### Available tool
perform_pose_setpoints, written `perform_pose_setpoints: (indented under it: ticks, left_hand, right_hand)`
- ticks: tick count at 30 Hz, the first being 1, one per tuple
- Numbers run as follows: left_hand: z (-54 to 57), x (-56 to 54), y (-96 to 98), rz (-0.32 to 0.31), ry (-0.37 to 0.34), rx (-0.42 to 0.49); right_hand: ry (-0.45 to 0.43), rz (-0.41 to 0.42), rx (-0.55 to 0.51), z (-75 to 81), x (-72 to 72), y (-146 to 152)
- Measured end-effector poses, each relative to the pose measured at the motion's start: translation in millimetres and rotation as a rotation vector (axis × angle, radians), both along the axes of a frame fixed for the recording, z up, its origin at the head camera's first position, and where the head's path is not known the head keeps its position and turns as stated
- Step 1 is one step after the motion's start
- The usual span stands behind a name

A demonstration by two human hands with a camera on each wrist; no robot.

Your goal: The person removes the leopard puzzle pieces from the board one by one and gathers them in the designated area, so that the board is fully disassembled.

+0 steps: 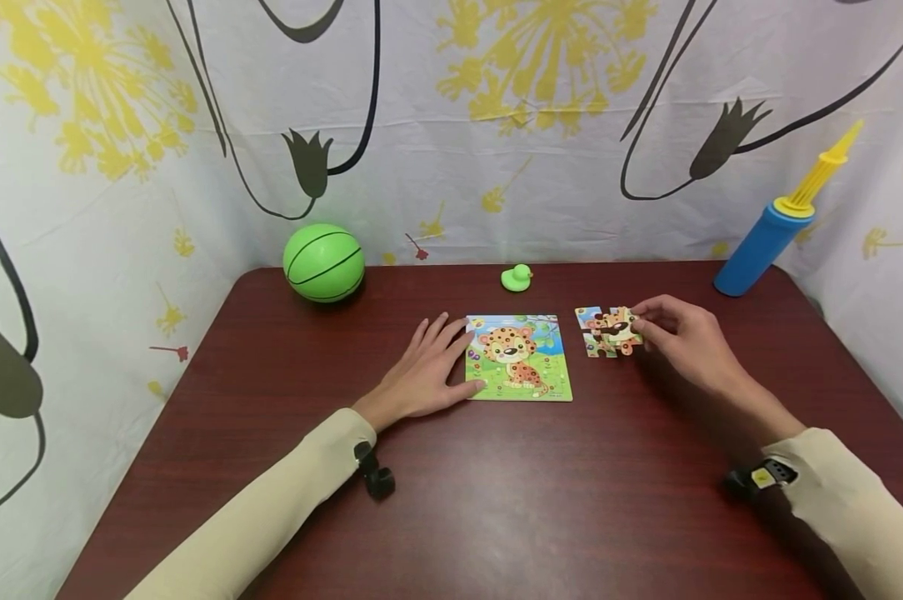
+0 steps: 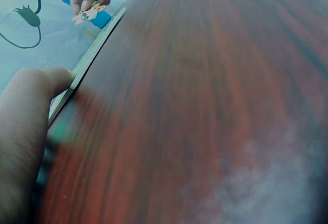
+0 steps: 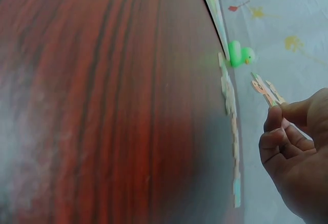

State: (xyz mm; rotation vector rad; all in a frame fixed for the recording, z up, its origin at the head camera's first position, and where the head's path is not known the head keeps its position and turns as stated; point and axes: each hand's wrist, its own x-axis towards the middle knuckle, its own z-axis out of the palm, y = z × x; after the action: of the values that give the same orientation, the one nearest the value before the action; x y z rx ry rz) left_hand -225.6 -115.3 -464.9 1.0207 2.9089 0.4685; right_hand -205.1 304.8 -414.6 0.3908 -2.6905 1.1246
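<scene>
A square jigsaw puzzle (image 1: 525,367) with a cartoon leopard picture lies flat on the table. My left hand (image 1: 426,373) rests at its left side with the fingers spread, the thumb on the lower left edge. In the left wrist view that thumb (image 2: 59,80) touches the puzzle's rim. To the right, my right hand (image 1: 684,340) pinches a jigsaw piece (image 1: 626,327) showing part of a leopard face. The right wrist view has this piece (image 3: 266,89) raised between thumb and fingertips. Several loose jigsaw pieces (image 1: 591,343) lie below and beside it, partly hidden by the held one.
A green rubber duck (image 1: 516,278) sits behind the puzzle. At the back left is a green ball (image 1: 324,263) with black lines. A blue and yellow hand pump (image 1: 759,246) leans against the cloth at the back right of the dark wood table (image 1: 556,500).
</scene>
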Motion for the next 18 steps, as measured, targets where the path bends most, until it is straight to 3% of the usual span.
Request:
perform_pose_setpoints:
  ticks: [10,18]
  left_hand:
    - [0.3,0.4,0.3,-0.006,0.007,0.008]
    - [0.1,-0.4,-0.1,-0.006,0.004,0.007]
  right_hand:
    - [-0.046,-0.044,0.027,-11.1,-0.1,17]
    - [-0.082,-0.019,0.027,-14.9,-0.2,22]
